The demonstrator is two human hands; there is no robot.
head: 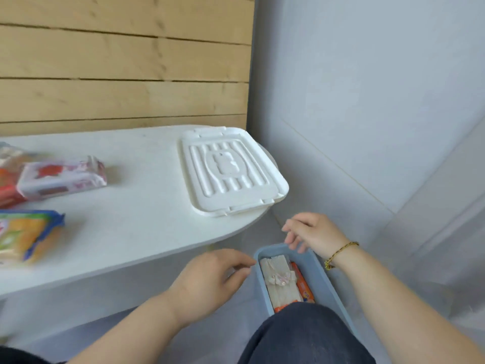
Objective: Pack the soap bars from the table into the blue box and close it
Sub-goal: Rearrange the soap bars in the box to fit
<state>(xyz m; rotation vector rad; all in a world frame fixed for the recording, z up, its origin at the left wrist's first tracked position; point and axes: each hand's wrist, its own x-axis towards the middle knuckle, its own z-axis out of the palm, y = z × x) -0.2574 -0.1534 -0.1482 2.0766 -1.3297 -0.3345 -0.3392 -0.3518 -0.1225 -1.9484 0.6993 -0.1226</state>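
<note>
The blue box (324, 271) stands open on the floor below the table's right end, partly hidden by my knee. Inside it lie a pale wrapped soap bar (279, 279) and an orange one (303, 285). My left hand (210, 279) hovers just left of the box rim with loosely curled fingers and holds nothing. My right hand (312, 235) hangs over the box's far end, fingers relaxed and empty. The white lid (231, 172) lies on the table's right end. Soap packs remain at the table's left: a white-and-red one (63, 177) and an orange-and-blue one (26, 232).
The white table (131, 219) has a rounded right end that overhangs the floor. A wooden slat wall runs behind it and a grey wall stands to the right. More red packaging (8, 179) shows at the left edge. My dark trouser knee (301, 337) covers the box's near end.
</note>
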